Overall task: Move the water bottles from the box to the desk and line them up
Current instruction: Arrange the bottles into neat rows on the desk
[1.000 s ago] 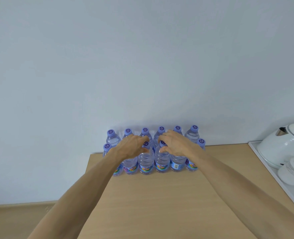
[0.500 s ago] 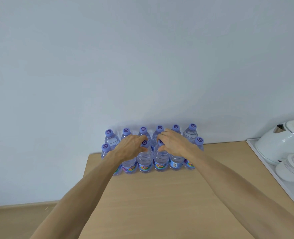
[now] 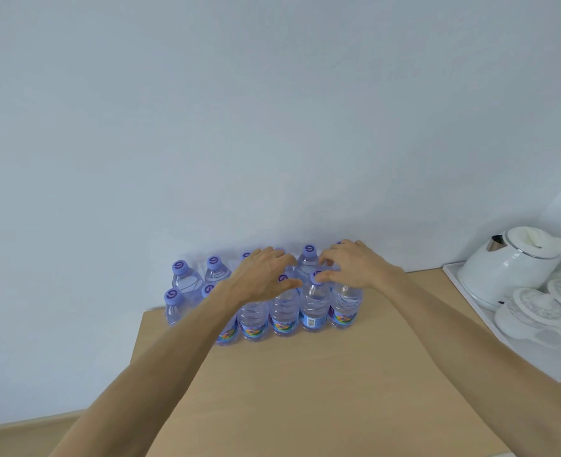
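The water bottles [image 3: 284,311] in the middle are clear, shiny plastic with smooth purple caps [image 3: 180,267] and glossy paper-like labels. My desk [image 3: 305,390] looks like smooth, matt wood, and the white kettle [image 3: 509,268] at the right is glossy with a shiny metal spout.

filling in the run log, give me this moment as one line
stage: lining up | bottles: two rows on desk by wall | left hand: over caps | right hand: pinching front cap
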`<state>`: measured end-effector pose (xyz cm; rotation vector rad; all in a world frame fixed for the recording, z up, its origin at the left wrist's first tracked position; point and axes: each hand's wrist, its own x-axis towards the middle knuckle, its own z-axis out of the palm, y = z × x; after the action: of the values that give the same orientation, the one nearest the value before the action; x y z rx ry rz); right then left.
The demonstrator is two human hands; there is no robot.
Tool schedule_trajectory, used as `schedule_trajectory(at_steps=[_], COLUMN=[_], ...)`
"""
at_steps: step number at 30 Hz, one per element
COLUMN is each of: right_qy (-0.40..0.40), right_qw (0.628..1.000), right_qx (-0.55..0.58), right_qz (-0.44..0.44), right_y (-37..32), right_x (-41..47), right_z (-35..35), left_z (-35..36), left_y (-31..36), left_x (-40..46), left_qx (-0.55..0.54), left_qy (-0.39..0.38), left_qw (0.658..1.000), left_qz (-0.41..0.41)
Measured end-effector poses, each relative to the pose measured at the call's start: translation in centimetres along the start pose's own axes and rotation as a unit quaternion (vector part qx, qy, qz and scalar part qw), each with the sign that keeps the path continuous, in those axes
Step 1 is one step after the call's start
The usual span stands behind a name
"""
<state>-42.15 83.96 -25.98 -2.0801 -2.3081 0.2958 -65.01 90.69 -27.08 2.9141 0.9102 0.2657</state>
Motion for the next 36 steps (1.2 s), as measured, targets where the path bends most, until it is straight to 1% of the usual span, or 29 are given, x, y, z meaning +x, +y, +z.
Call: schedule_trajectory(at_steps=[3,5,9,11,13,19,23,25,27,29,31,33,36], right_qy=[-0.032,-0.048,-0.059,-0.057,-0.052,-0.046,-0.040,-0.036,-0.033,-0.033,-0.031,-0.032,-0.032], right_qw=[0.999,0.998,0.996,0.996,0.996,0.997,0.997,0.998,0.998,0.998,0.998,0.998,0.997], right_qx=[0.000,0.001,-0.003,0.012,0.025,0.029,0.031,0.033,0.032,0.030,0.032,0.033,0.035], right_qz=[0.003,0.027,0.073,0.074,0.065,0.055,0.051,0.045,0.042,0.044,0.048,0.051,0.053], right_y=[1.9,2.9,3.9,3.9,3.9,3.7,3.9,3.9,4.0,4.1,4.2,4.3,4.4], right_x=[-1.2,-1.7,-2.1,-2.1,-2.0,-1.9,-2.0,-2.1,-2.2,-2.3,-2.4,-2.4,-2.5], right_z=[0.0,0.1,0.7,0.9,1.1,1.1,1.0,1.1,1.2,1.3,1.3,1.4,1.3], left_z=[1.0,1.5,2.5,3.0,3.2,2.0,1.1,0.7,0.7,0.9,1.2,1.5,1.4], left_y=[2.0,3.1,4.9,5.5,5.9,5.8,5.6,5.6,5.6,5.6,5.8,6.0,5.8], left_x=[1.6,2.6,3.9,4.3,4.6,4.5,4.7,4.7,4.5,4.4,4.4,4.5,4.5], left_qx=[0.023,0.037,0.048,0.038,0.024,-0.017,-0.028,-0.039,-0.019,0.025,0.038,0.013,-0.018], left_qy=[-0.015,-0.026,-0.045,-0.054,-0.063,-0.106,-0.131,-0.136,-0.124,-0.117,-0.123,-0.129,-0.127], left_qw=[1.000,0.999,0.997,0.996,0.995,0.994,0.990,0.988,0.991,0.993,0.990,0.989,0.991], left_qz=[0.011,0.004,-0.037,-0.067,-0.078,-0.030,0.051,0.062,0.041,-0.016,-0.064,-0.069,-0.030])
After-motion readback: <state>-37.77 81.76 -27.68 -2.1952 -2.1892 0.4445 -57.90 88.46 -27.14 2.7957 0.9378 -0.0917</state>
